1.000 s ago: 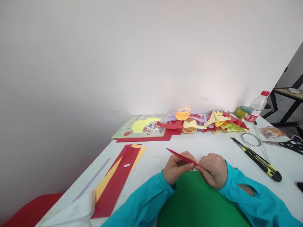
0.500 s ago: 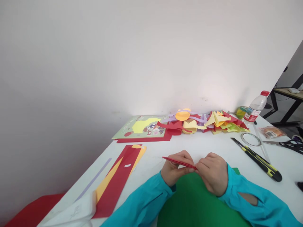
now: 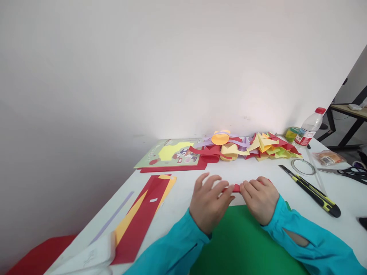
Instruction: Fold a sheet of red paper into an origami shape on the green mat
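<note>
Above the near part of the table I have a small folded piece of red paper (image 3: 236, 188) between my two hands, most of it covered by fingers. My right hand (image 3: 259, 198) is closed around its right end, and a bit of red shows past the knuckles. At the left end, the thumb and forefinger of my left hand (image 3: 209, 202) pinch the paper, while its other fingers are raised and spread. A green cutting mat or sheet (image 3: 243, 240) lies below both hands.
Red and yellow paper strips (image 3: 149, 214) lie left, near a white box-like object (image 3: 94, 256). Folded paper shapes (image 3: 263, 147) and a green booklet (image 3: 160, 156) line the wall. A utility knife (image 3: 312, 193), scissors (image 3: 349, 172), tape roll (image 3: 303, 167) and bottle (image 3: 308, 130) are at right.
The red paper has turned from a slanted edge-on position to nearly level. My left hand has rolled over, back showing, with its fingers spread; my right hand stays closed on the paper.
</note>
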The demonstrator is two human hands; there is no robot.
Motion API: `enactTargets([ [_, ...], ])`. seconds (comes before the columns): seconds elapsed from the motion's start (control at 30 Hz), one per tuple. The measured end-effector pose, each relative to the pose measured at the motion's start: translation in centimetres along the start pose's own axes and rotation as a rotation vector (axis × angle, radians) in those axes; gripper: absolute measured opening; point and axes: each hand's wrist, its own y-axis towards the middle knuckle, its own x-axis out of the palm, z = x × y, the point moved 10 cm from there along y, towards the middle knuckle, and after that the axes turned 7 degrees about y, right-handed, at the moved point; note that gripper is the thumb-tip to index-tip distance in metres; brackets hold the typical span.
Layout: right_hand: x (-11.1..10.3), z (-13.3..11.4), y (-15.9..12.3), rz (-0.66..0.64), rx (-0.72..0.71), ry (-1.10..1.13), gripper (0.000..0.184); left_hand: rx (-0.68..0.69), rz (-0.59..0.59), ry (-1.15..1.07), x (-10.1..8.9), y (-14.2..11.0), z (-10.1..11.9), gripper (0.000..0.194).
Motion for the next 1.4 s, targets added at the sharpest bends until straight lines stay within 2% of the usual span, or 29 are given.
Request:
enactTargets([
  [0.1,-0.1,-0.8,0.1,0.005,-0.012,0.025,0.024,0.094,-0.066,0.057,1.2,-0.4,1.5,0.017],
  [0.2,-0.2,-0.8,0.3,0.012,-0.001,0.072,0.02,0.127,-0.075,0.006,1.7,-0.7,1.7,0.022],
  [0.33,0.2,-0.6,0.2,-0.009,0.022,0.11,0.021,0.145,-0.082,-0.042,1.7,-0.8,1.7,0.025],
  [0.57,0.3,-1.3,0.0,-0.005,-0.01,0.129,0.028,0.245,-0.064,0.122,1.2,-0.7,2.9,0.027],
  [0.73,0.7,-1.2,0.2,-0.033,0.017,0.121,0.022,0.226,-0.019,0.116,0.8,-0.6,2.7,0.024],
  [1.0,-0.7,-1.0,0.2,0.084,0.025,0.112,0.022,0.154,0.015,0.073,0.5,-0.4,1.8,0.022],
  [1.2,-0.6,-0.7,0.1,0.078,0.026,0.101,0.022,0.17,0.001,0.16,0.5,-0.2,1.5,0.032],
  [1.4,-0.1,-0.1,0.0,0.072,0.033,0.097,0.023,0.185,-0.053,0.048,0.6,-0.1,0.8,0.021],
])
